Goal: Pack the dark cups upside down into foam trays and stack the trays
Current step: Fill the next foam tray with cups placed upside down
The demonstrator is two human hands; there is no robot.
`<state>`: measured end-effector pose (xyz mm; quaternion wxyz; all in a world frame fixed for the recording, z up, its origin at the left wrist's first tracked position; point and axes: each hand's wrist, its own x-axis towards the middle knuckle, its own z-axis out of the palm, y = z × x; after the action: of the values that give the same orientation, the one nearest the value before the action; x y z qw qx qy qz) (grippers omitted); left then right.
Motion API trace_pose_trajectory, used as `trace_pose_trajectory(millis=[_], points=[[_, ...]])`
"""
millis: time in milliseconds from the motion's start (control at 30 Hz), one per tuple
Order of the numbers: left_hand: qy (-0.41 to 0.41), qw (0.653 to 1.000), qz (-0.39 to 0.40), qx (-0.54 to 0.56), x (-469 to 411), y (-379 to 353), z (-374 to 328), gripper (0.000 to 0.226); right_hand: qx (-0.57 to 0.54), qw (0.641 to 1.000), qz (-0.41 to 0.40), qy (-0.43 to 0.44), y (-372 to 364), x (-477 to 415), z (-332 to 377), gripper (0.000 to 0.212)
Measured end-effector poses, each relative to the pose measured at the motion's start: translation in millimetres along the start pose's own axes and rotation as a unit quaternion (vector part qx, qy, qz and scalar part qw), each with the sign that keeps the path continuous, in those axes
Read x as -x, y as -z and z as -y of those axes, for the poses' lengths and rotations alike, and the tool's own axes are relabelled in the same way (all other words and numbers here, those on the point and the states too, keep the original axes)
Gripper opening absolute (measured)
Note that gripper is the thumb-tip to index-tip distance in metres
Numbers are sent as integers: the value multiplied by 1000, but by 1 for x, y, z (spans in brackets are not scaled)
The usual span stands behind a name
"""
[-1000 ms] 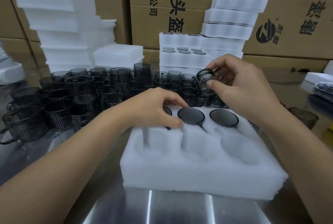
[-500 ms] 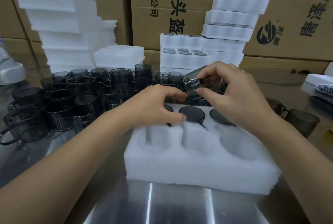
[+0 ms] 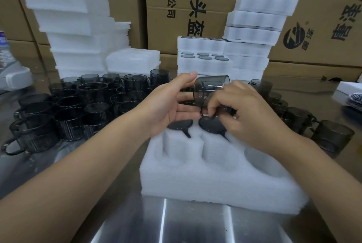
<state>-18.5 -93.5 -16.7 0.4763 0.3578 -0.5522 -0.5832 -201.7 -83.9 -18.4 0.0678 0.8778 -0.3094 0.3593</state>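
Right hand (image 3: pixel 252 117) pinches a smoky dark see-through plastic cup (image 3: pixel 210 88) by its handle, tilted over the far row of the white foam tray (image 3: pixel 215 188) at the worktop's near edge. Left hand (image 3: pixel 172 105) is flat-fingered just beside it.

- Tray (image 3: pixel 215 190) sitting on table (image 3: pixel 195 227), front centre.
- Packed cups (image 3: pixel 210 125) sitting upside down in its far pockets.
- Loose cups (image 3: pixel 78 105) standing left of tray.
- Tray stacks (image 3: pixel 252 33) standing behind.

Smoky translucent cup (image 3: pixel 210 88), tilted base-up, held above the white foam tray's (image 3: pixel 215 190) far row, where 2 inverted cups (image 3: pixel 181 124) sit in pockets; loose cups (image 3: pixel 78 109) crowd the left.
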Motion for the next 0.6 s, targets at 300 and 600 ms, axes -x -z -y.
trace_pose_trajectory(millis=[300, 600], points=[[-5, 999, 19, 32, -4, 5, 5, 25, -67, 996, -44, -32, 1, 1, 6, 43], [10, 996, 68, 53, -8, 11, 5, 41, -121, 980, -85, -136, 3, 2, 2, 42]])
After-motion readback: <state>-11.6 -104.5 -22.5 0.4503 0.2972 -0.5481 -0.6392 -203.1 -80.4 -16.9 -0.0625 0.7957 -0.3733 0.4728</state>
